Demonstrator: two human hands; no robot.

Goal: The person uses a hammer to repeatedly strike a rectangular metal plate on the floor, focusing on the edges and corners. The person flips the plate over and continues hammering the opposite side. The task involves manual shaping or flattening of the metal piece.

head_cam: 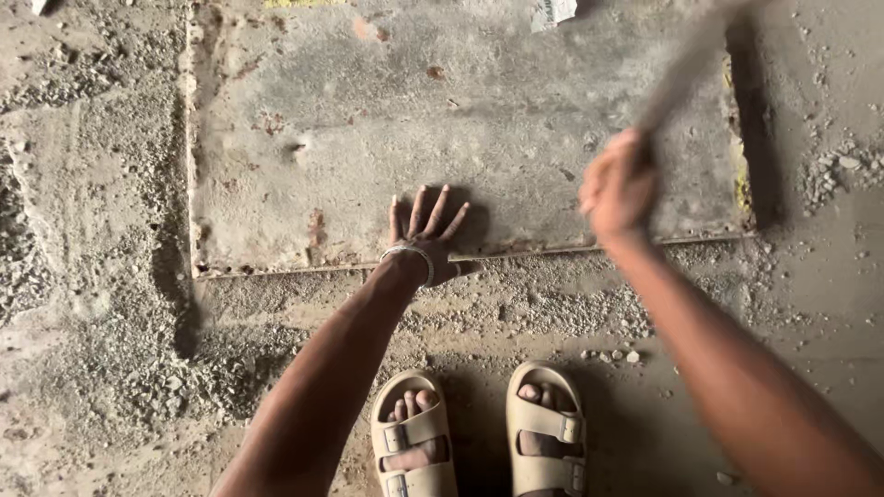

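Note:
My left hand (425,232) lies flat with fingers spread on the near edge of a large grey, rust-spotted metal plate (387,120) that lies on the ground. A bangle circles that wrist. My right hand (619,189) is closed around the handle of a long tool (686,69), raised above the plate's right part and blurred by motion. The tool's head is out of view at the top. My two feet in beige sandals (479,433) stand on the ground just below the plate.
Rough concrete ground with gravel and rubble (83,304) surrounds the plate. A dark gap (755,129) runs along the plate's right side. Loose stones (838,166) lie at the right. A scrap of paper (551,11) sits at the plate's far edge.

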